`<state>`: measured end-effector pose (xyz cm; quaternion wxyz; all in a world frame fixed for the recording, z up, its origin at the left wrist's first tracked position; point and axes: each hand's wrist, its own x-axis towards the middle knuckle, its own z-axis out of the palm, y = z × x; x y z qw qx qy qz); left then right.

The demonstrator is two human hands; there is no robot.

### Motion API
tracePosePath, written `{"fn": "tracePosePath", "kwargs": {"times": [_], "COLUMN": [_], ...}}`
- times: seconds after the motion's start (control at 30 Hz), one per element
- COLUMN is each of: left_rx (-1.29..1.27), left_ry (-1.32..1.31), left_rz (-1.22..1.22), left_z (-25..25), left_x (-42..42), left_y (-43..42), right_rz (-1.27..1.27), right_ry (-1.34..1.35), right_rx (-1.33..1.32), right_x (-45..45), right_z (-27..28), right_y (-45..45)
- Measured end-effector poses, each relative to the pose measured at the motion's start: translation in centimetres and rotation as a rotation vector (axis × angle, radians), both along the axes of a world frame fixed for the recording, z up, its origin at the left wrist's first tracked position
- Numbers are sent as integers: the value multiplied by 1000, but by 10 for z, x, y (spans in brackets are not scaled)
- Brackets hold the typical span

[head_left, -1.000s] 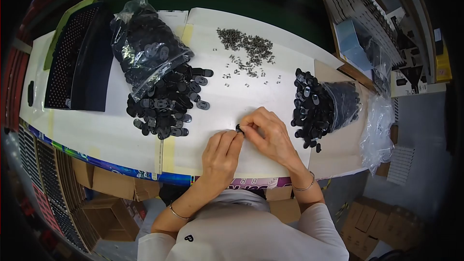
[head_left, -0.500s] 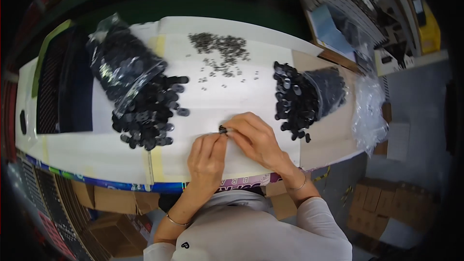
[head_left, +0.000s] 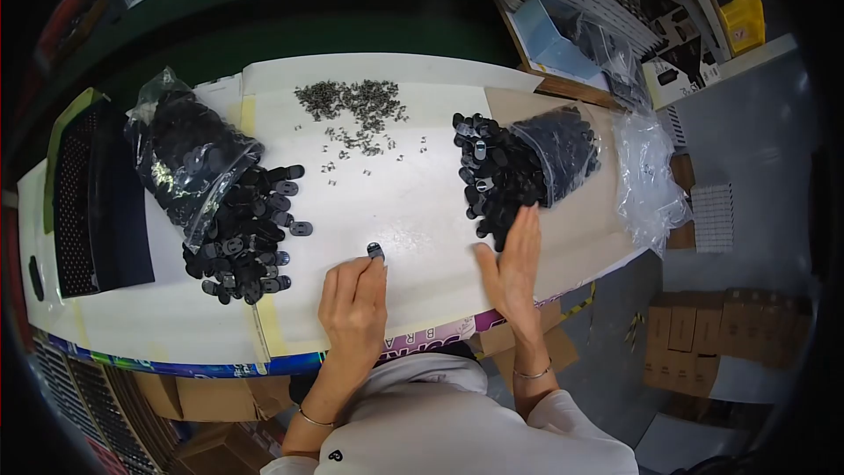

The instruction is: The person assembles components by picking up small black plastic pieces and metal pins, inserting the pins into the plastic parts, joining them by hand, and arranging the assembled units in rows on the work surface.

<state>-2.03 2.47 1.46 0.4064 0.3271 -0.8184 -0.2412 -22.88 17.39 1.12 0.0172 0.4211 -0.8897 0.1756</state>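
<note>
Closed in a pinch, my left hand (head_left: 353, 303) holds a small black oval part (head_left: 375, 251) by its lower end over the white tabletop (head_left: 413, 202). My right hand (head_left: 515, 268) is open, its thumb apart from the fingers, at the lower edge of the right pile of black parts (head_left: 503, 171). Its fingertips reach the pile; whether they touch a part I cannot make out. On the left lies another pile of black oval parts (head_left: 255, 224). Many small metal clips (head_left: 356, 105) are scattered at the back of the table.
Plastic bags of black parts lie at the left (head_left: 189, 145) and right (head_left: 563, 149). A dark perforated bin (head_left: 79, 202) stands far left. Crumpled clear plastic (head_left: 646, 176) hangs at the right edge. A blue box (head_left: 549, 40) stands at the back right.
My right hand has left the small part and moved right to the right pile, opening. My left hand keeps the part. The whole view has shifted, so the table appears farther left.
</note>
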Motion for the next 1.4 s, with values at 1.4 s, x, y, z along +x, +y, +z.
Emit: {"fn": "tracePosePath", "kwargs": {"times": [1.4], "left_rx": [-154], "left_ry": [-105], "left_rz": [-138], "left_z": [-5], "left_x": [30], "left_y": [-20], "right_rz": [594], "right_ry": [-47], "right_rx": [-344], "right_x": [37], "right_z": [28], "right_y": [-74]}}
